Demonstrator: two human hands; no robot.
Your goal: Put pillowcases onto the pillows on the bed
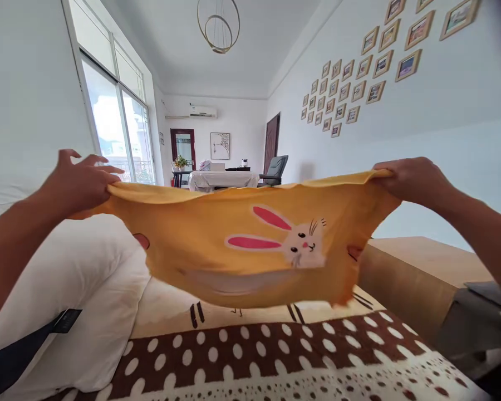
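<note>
A thin yellow cloth [192,234] hangs stretched between my two hands above the bed. It bears a white rabbit face [304,245] with pink ears, printed sideways. Whether it is a garment I cannot tell. My left hand [86,186] pinches its upper left corner between thumb and finger, the other fingers raised apart. At the upper right corner, my right hand [415,181] grips the edge with its fingers closed. The lower edge sags and looks blurred over the brown and cream dotted blanket [217,340].
White pillows [87,267] with a dark band lie at the left. A wooden cabinet or board [417,273] stands right of the bed, with a dark grey item [476,317] beside it. Farther back are a covered table [221,179] and an office chair [275,170].
</note>
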